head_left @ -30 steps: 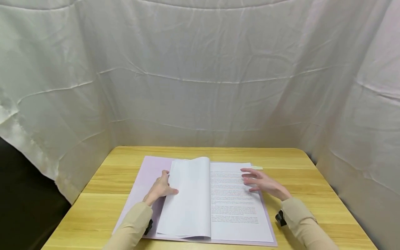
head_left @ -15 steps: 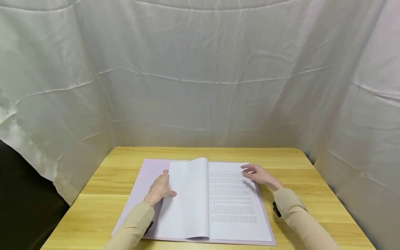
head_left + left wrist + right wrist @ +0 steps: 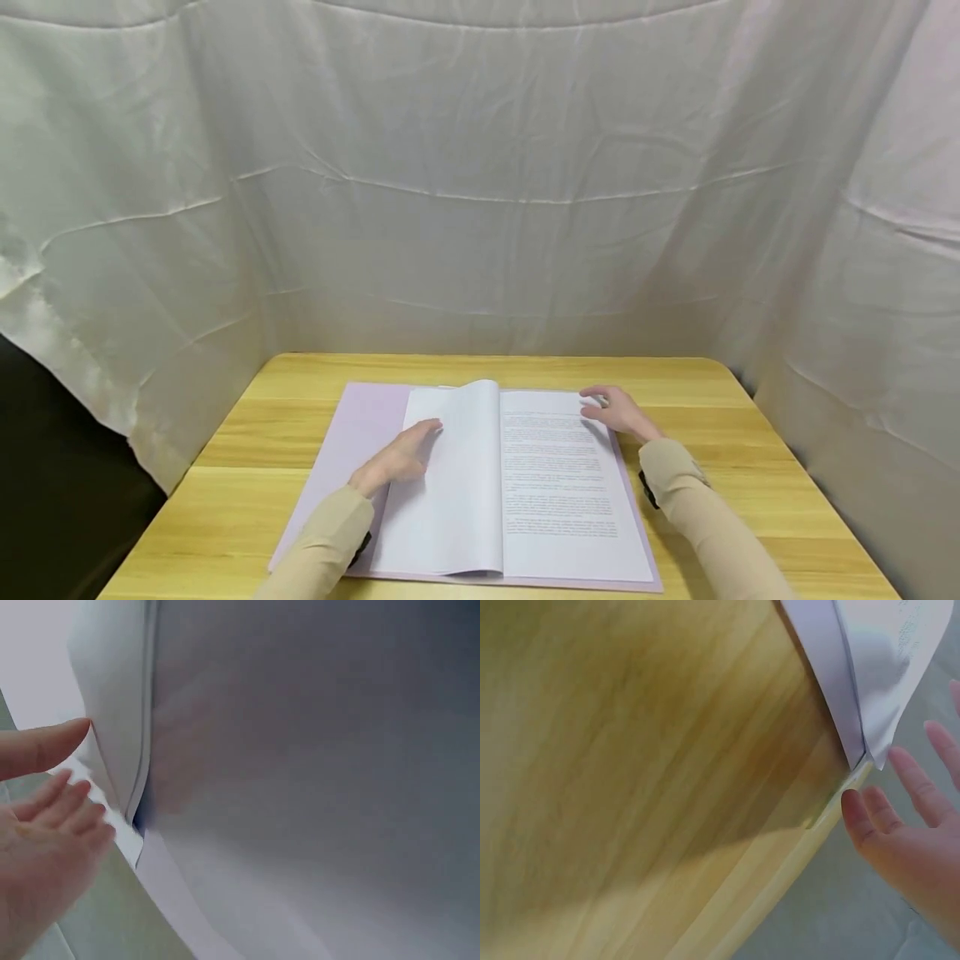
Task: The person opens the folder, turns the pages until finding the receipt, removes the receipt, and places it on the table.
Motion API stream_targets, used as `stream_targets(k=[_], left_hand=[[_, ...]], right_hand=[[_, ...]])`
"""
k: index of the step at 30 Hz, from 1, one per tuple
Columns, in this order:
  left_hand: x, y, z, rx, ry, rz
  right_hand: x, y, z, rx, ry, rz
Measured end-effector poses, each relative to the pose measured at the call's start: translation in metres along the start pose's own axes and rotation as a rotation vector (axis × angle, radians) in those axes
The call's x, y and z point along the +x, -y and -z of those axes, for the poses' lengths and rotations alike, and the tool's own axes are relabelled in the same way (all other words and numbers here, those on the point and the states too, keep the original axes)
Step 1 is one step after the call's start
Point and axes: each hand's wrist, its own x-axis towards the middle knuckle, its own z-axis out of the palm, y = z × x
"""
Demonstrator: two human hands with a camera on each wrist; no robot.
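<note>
desk [image 3: 225, 500] at bottom: i see left hand [image 3: 396, 460] and right hand [image 3: 619, 412] spread at the pages [image 3: 476, 492], presumably minding both sides.

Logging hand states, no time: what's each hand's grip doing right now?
Left grip: open, holding nothing, over the blank page.
Right grip: open, holding nothing, at the far right corner of the printed page.

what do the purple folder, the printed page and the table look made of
Folder: matte plastic or card, evenly lilac; unclear which. Printed page: likely matte paper, white and thin-edged. Table: wood or woodgrain laminate, smooth, showing streaky yellow grain.
</note>
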Motion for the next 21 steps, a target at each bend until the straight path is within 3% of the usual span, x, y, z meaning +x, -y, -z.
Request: stream_targets(k=[3, 6, 14, 21], left_hand=[[0.001, -0.001, -0.002, -0.006, 0.047, -0.069], [0.002, -0.002, -0.002, -0.017, 0.090, -0.077], [0.003, 0.001, -0.004, -0.073, 0.151, 0.047], [0.004, -0.002, -0.006, -0.097, 0.178, 0.106]], right_hand=[[0.003, -0.001, -0.002, -0.019, -0.010, -0.014], [0.005, -0.002, -0.003, -0.029, -0.033, -0.021], [0.010, 0.000, -0.004, -0.040, -0.079, -0.013], [0.015, -0.003, -0.004, -0.056, -0.221, 0.020]])
